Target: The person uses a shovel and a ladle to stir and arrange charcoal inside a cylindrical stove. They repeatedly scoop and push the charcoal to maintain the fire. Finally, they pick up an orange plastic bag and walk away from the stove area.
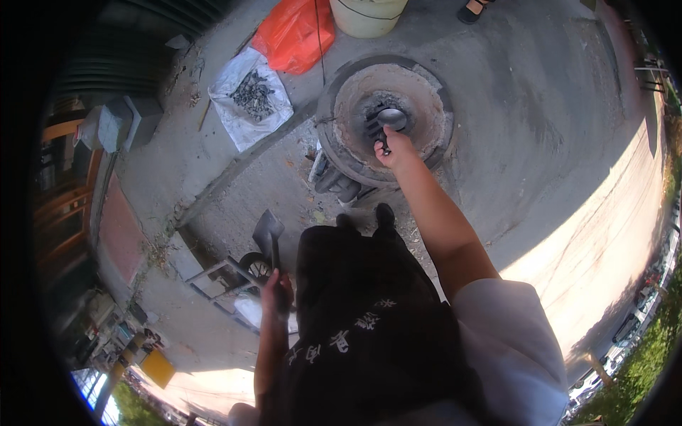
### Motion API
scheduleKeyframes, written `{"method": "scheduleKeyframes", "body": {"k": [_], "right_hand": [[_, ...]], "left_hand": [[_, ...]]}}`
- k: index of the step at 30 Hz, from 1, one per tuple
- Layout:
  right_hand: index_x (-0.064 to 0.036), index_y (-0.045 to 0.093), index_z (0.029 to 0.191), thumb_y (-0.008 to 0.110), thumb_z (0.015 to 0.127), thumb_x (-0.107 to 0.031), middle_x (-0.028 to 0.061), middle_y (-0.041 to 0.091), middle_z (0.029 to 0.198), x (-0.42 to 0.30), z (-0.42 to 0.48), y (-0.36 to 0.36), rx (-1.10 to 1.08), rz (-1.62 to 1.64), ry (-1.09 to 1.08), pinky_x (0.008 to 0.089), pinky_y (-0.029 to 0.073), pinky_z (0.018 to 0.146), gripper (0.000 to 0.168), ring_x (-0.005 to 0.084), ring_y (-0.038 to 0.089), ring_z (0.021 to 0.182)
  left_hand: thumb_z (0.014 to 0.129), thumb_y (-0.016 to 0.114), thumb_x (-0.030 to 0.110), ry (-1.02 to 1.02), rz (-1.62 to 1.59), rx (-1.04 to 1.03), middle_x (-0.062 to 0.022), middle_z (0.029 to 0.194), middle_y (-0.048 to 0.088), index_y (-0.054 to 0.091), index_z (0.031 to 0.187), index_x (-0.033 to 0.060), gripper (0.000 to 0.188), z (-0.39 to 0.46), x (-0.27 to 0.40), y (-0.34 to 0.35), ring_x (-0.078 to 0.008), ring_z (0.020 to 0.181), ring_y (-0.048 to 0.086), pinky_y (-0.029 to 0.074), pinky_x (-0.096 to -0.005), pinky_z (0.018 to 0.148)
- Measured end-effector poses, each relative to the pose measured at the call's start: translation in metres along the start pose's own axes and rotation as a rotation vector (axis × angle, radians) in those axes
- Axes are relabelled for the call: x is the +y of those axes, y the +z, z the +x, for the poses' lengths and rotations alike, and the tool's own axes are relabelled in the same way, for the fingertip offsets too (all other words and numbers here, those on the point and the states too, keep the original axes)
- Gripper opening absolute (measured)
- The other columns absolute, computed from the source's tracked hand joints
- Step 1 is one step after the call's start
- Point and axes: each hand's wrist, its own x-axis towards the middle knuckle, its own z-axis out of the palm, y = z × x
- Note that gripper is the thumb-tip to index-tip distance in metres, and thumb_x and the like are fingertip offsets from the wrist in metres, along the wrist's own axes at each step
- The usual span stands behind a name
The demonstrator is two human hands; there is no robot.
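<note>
My right hand (393, 148) grips the handle of a metal ladle (392, 119), whose rounded bowl is over the middle of a round clay-lined stove (426, 96). Dark grate bars show at the bottom of the stove, partly hidden by the ladle and hand. At the lower left, my left hand (277, 290) is closed around the handle of a small shovel (269, 230), its flat dark blade pointing away from me. A black apron bearing white writing covers my front.
Left of the stove lies a white sack (229, 120) with dark lumps on it, beside a red plastic bag (295, 37). A pale bucket (370, 18) stands beyond the stove. A wheeled metal cart (229, 292) is near my left hand. Another person's shoe (469, 14) shows at the top.
</note>
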Motion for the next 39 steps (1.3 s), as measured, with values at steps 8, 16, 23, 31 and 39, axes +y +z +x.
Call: {"method": "scheduleKeyframes", "body": {"k": [8,16,23,31,39], "right_hand": [[-0.006,0.046,0.085,0.044,0.081,-0.005,0.0093,0.045,0.07,-0.01,0.03,-0.028,-0.102,0.439,0.18,0.0306,0.043,0.043,0.004,0.0208,0.049,0.054],[-0.006,0.037,0.075,0.036,0.085,-0.012,0.0042,0.042,0.059,0.016,0.041,0.012,0.095,0.63,0.081,0.0239,0.035,0.04,0.012,0.0126,0.042,0.045],[-0.006,0.038,0.078,0.035,0.086,-0.013,0.0022,0.042,0.058,0.012,0.08,0.031,-0.094,0.58,0.221,0.0216,0.035,0.038,0.01,0.011,0.042,0.044],[-0.007,0.038,0.08,0.033,0.082,-0.007,0.0054,0.042,0.061,0.004,0.082,0.03,-0.024,0.659,0.154,0.0219,0.032,0.037,0.006,0.0126,0.042,0.044],[-0.008,0.04,0.082,0.035,0.081,-0.009,0.0062,0.042,0.063,0.005,0.118,0.0,-0.202,0.788,0.257,0.0242,0.032,0.04,0.005,0.0149,0.042,0.047]], "left_hand": [[0.08,0.058,0.009,0.094,0.736,-0.053,-0.0031,0.068,0.051,0.048,0.087,0.0046,0.013,0.03,0.082,0.13,-0.0114,0.051,0.049,0.04,-0.0216,0.047],[0.075,0.058,0.004,0.18,1.394,-0.303,-0.0043,0.065,0.051,0.046,0.093,0.0017,0.022,0.111,0.162,0.238,-0.0125,0.048,0.051,0.041,-0.0245,0.044],[0.075,0.057,0.003,0.11,1.501,-0.298,-0.0053,0.061,0.05,0.045,0.095,0.0002,0.024,0.116,0.165,0.254,-0.0138,0.046,0.051,0.041,-0.0255,0.043],[0.074,0.056,0.002,0.13,1.459,-0.257,-0.0061,0.061,0.05,0.045,0.096,-0.0015,0.025,0.107,0.151,0.257,-0.0145,0.046,0.051,0.04,-0.0258,0.042],[0.075,0.057,0.003,0.153,1.491,-0.24,-0.0063,0.061,0.051,0.046,0.097,-0.002,0.026,0.104,0.145,0.261,-0.0142,0.046,0.051,0.04,-0.0255,0.042]]}}
